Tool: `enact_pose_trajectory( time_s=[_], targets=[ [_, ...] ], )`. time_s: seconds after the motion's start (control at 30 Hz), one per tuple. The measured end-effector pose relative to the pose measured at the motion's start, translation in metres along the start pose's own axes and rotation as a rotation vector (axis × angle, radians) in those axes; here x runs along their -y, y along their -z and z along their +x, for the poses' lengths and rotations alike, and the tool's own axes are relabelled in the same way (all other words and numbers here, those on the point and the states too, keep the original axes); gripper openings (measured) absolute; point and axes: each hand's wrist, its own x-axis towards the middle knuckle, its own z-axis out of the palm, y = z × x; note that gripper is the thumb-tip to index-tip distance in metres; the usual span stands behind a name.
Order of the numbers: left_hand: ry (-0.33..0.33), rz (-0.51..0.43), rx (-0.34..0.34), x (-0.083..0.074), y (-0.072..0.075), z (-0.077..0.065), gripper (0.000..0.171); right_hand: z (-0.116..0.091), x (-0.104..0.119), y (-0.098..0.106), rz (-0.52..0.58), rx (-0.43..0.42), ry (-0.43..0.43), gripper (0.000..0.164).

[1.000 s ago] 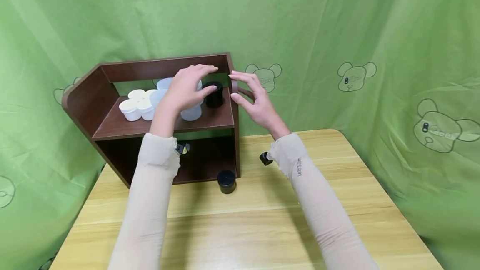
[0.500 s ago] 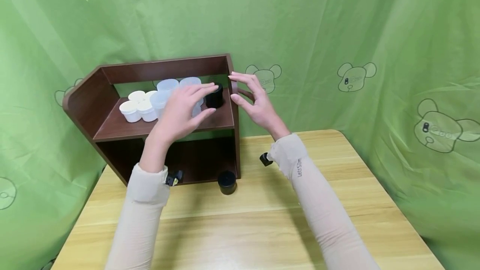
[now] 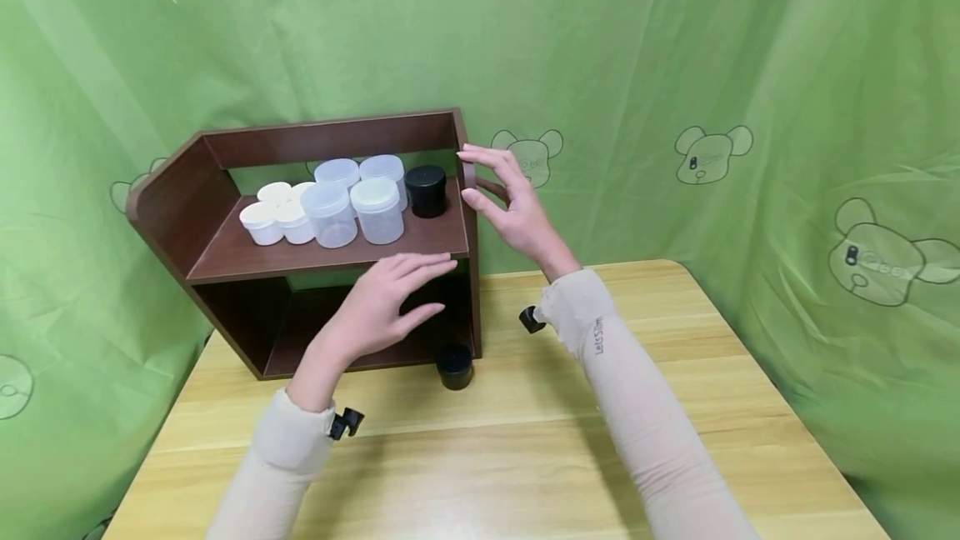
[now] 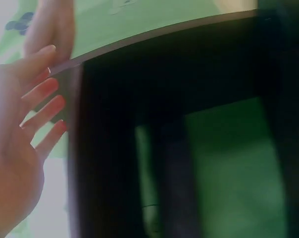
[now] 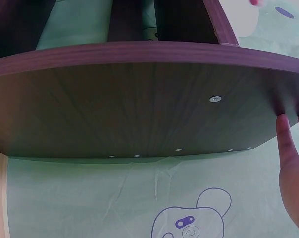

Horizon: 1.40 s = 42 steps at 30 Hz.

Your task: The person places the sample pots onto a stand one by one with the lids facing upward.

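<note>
A dark brown two-tier shelf (image 3: 442,236) stands on the table. Several frosted jars (image 3: 379,211) with lids sit in a cluster on its upper board, between small white jars (image 3: 261,223) and a black jar (image 3: 427,192). My left hand (image 3: 381,308) hovers in front of the lower compartment, fingers extended and holding nothing. Just beyond its fingertips, a second black jar (image 3: 454,368) stands on the table by the shelf's front right corner. My right hand (image 3: 517,200) rests its fingertips against the shelf's right side panel (image 5: 139,109), as the right wrist view shows.
The wooden table (image 3: 570,440) reaches forward and right of the shelf. Green curtain (image 3: 615,65) with bear outlines surrounds the table behind and at both sides. Small black cameras (image 3: 532,319) are strapped at the wrists.
My left hand has drawn down and back from the upper board to before the lower compartment, uncovering the frosted jars. My right hand has stayed at the side panel.
</note>
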Motion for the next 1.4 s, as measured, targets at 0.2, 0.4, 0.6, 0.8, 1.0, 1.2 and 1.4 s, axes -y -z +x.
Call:
enact_pose_trajectory(
  time_s=[0.2,0.4,0.6,0.8,1.0,1.2,1.4],
  targets=[
    [0.112,-0.136,0.169,0.006,-0.041,-0.028,0.057,-0.001,-0.028,0.001,0.010,-0.012,-0.005,0.049],
    [0.228,-0.262,0.301,0.018,-0.078,-0.052,0.061,0.001,-0.019,-0.001,0.019,-0.003,0.009,0.048],
    [0.325,-0.320,0.434,0.020,-0.098,-0.065,0.067,0.001,0.000,-0.003,0.028,-0.002,-0.007,0.047],
    [0.387,-0.340,0.507,0.023,-0.113,-0.071,0.069,0.001,0.002,-0.002,0.036,-0.009,-0.010,0.048],
    [0.386,-0.316,0.505,0.022,-0.120,-0.072,0.065,0.002,0.001,-0.002,0.037,-0.009,-0.008,0.048],
    [0.372,-0.305,0.501,0.022,-0.125,-0.072,0.060,0.002,0.001,-0.002,0.041,-0.008,-0.008,0.048],
    [0.359,-0.318,0.492,0.022,-0.122,-0.070,0.058,0.001,0.002,-0.002,0.041,-0.007,-0.008,0.047]
  ],
)
